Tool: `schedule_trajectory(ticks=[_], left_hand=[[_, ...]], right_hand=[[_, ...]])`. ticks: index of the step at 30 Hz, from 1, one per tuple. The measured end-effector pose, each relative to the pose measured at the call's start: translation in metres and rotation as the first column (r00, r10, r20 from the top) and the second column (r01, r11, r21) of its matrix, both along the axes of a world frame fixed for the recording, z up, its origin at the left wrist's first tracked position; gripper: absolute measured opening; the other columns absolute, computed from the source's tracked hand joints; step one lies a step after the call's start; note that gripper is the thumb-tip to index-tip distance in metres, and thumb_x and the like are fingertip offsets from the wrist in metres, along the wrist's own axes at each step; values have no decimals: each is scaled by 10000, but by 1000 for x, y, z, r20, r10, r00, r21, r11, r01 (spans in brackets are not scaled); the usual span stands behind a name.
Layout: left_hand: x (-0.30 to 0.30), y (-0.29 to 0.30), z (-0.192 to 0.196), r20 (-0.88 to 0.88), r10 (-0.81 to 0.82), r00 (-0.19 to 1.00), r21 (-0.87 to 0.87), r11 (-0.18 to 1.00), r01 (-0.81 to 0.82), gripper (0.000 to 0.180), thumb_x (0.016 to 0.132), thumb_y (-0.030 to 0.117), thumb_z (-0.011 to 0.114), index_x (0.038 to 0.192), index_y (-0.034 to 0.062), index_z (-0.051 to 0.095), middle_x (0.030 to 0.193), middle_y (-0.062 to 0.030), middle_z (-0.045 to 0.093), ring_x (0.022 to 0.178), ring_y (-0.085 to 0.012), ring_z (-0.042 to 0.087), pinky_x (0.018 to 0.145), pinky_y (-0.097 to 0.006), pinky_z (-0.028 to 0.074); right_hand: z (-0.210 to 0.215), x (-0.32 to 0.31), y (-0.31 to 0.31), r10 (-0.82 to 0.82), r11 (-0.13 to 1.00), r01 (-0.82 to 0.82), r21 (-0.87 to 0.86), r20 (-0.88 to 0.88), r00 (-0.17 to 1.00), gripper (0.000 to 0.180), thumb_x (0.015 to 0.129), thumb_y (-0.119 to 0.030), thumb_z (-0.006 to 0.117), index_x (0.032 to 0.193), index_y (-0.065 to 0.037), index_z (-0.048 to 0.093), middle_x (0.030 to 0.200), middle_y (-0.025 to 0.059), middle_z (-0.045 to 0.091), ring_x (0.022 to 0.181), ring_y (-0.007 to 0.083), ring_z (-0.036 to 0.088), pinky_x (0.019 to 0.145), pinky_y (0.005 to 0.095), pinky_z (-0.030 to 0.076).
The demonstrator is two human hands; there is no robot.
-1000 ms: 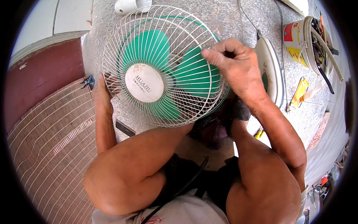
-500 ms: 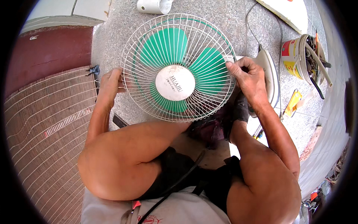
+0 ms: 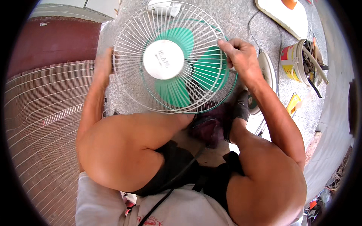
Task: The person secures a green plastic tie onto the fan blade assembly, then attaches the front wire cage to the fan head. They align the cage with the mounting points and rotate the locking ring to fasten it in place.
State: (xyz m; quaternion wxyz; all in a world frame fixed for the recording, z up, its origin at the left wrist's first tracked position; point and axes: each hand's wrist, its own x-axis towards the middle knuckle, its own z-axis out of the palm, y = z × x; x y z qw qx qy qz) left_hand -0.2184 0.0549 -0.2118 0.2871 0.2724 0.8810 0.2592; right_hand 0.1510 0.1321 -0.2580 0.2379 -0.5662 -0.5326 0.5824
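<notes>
A white wire front fan grille [image 3: 163, 59] with a round white centre disc sits tilted and off-centre to the left over a fan with green blades [image 3: 212, 71]. Behind it shows a rear guard with a green rim [image 3: 234, 90], sticking out at the lower right. At the grille's left rim, my left hand [image 3: 103, 66], blurred by motion, grips the wire edge. On the opposite side my right hand [image 3: 243, 58] is closed, thumb and fingers pinching the right rim. The fan's lower parts are hidden behind the grille and my legs.
A pale fan base [image 3: 267, 75] with a cord lies right of my right hand. Beyond it stands a bucket [image 3: 292, 62] of tools, with a yellow item [image 3: 293, 102] nearby. A white cylindrical piece [image 3: 173, 9] lies at the far side. A slatted mat [image 3: 49, 139] covers the left.
The front grille has shifted left and away from me, out of line with the blades and the green rim. Both hands have moved farther forward with it.
</notes>
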Motion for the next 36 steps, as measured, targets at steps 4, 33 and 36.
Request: schedule_trajectory(ticks=[4,33,36], left_hand=[[-61,26,35,-179,-130,975,129,980,154,472,838,431,493,807,-15,644,731,-92,606,638,-198,543,591,-357,424],[30,-39,-110,158,35,987,246,967,-73,356,875,345,526,744,21,593,672,-49,558,578,-137,491,522,-314,381],[36,-30,-107,216,91,972,262,954,-148,349,858,322,533,718,7,589,651,-51,551,614,-150,515,552,-326,399]], right_hand=[[-3,-33,-21,69,984,-104,-143,-235,970,342,886,-289,693,863,52,677,682,90,634,567,129,582,523,265,497],[-27,32,-61,-54,990,78,-122,185,981,293,897,-251,686,857,39,702,633,46,614,529,97,551,503,258,455],[-18,29,-50,-104,994,107,-9,186,977,274,879,-236,691,853,36,713,622,54,627,527,88,556,522,268,466]])
